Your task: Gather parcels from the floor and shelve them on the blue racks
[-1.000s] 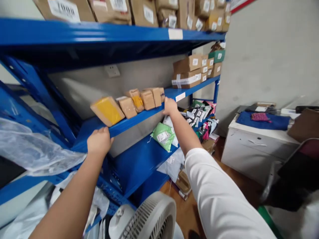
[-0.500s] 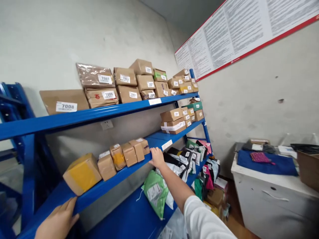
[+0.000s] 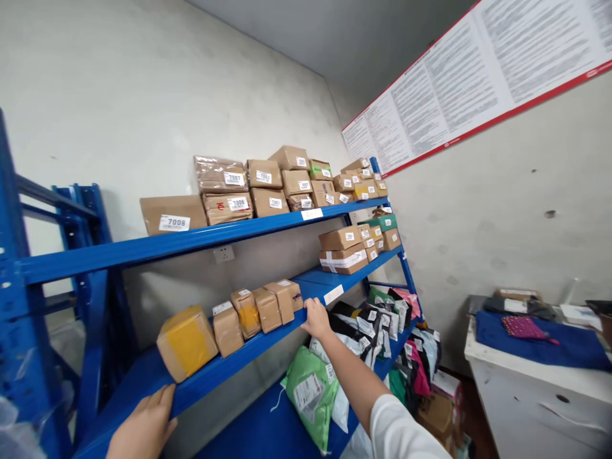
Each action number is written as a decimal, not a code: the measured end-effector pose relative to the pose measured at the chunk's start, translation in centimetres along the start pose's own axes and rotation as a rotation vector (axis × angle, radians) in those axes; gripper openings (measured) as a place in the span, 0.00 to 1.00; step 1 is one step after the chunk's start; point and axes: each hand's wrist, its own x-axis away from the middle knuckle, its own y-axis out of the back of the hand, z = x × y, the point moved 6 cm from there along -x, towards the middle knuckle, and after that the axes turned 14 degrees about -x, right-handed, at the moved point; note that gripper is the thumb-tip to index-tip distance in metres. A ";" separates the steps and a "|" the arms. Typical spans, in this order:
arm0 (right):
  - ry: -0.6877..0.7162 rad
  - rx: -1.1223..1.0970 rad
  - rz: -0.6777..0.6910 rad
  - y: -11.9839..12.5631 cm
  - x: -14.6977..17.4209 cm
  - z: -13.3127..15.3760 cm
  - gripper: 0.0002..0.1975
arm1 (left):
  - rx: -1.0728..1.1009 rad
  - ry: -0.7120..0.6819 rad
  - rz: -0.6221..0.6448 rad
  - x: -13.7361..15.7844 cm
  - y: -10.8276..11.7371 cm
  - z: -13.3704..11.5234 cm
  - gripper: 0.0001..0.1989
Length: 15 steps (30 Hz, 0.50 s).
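My left hand point(image 3: 143, 426) is at the front edge of the blue middle shelf point(image 3: 227, 361), near its left end, fingers over the edge and thumb below. Just above it sits a carton with broad yellow tape point(image 3: 187, 343). Farther along, my right hand point(image 3: 315, 319) grips the same edge, right of a small brown box point(image 3: 292, 294). Between the hands stand several more small boxes, among them a brown box with a white label point(image 3: 227, 328) and a narrow box with yellow tape point(image 3: 246, 313). Neither hand holds a parcel.
Numbered cartons point(image 3: 270, 203) line the upper shelf point(image 3: 143, 247). More boxes point(image 3: 342, 260) stand at the middle shelf's far end. Below lie a green bag point(image 3: 308, 395) and several bagged parcels point(image 3: 382, 319). A white cabinet point(image 3: 521, 389) is at right, a blue upright point(image 3: 29, 319) at left.
The view has shifted left and up, so the shelves and boxes appear lower and farther right. Both hands stay at the same places on the shelf edge.
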 end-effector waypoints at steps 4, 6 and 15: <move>-0.015 -0.009 -0.017 0.1 0.3 0.4 0.25 | 0.030 0.064 0.006 0.4 1.5 0.1 0.26; -0.007 -0.016 -0.018 0.0 0.4 0.6 0.23 | 0.043 0.067 0.022 0.4 1.9 0.2 0.25; 0.256 -0.179 0.165 1.2 -1.5 -1.9 0.19 | 0.144 0.075 0.076 0.4 -0.5 1.0 0.29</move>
